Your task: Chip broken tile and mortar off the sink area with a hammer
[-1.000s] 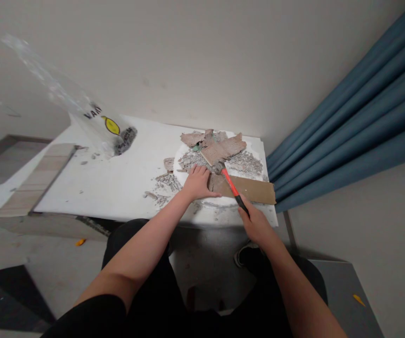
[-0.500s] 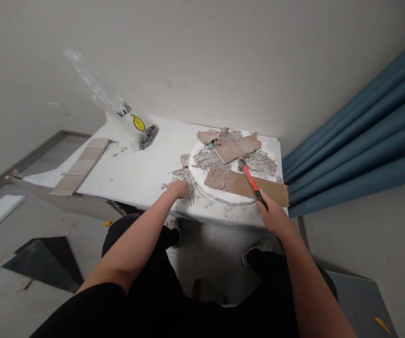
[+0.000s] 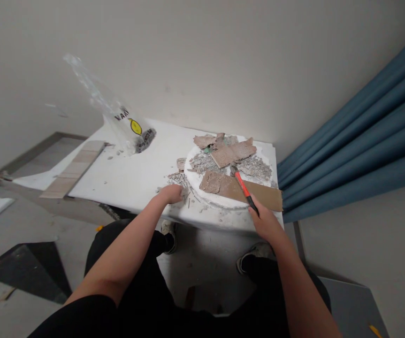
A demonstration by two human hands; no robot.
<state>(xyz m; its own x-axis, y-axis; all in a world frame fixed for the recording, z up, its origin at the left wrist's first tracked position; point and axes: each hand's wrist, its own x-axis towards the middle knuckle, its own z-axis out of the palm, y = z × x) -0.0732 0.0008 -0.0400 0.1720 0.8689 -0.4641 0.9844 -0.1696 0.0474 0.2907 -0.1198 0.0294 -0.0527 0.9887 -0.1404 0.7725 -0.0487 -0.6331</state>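
Head view looked down on a white board (image 3: 142, 169) laid as a low work surface beside a blue curtain (image 3: 357, 141). At its right end sat a round white slab (image 3: 219, 199) that carried the broken material: a large brownish tile piece (image 3: 233, 152) at the back, a smaller piece (image 3: 204, 140) to its left, grey crumbled rubble (image 3: 256, 166) spread on either side, and a long brown strip (image 3: 237, 187) lying across the front, its right end reaching past the slab's rim. The right hand (image 3: 266, 224) was closed around the black grip of a hammer (image 3: 244, 188) with a red shaft; the hammer head rested on the slab just behind the strip, and the shaft crossed over the strip toward the hand. The left hand (image 3: 170, 193) lay on the board just left of the slab, fingers curled down among small splinters (image 3: 179, 178); whether it pinched any of them could not be made out. Farther left, a clear plastic bag (image 3: 125, 129) with a yellow mark and dark print stood up from the board, with dark grey bits gathered at its bottom corner. A pale plank (image 3: 73, 171) lay along the board's left edge.
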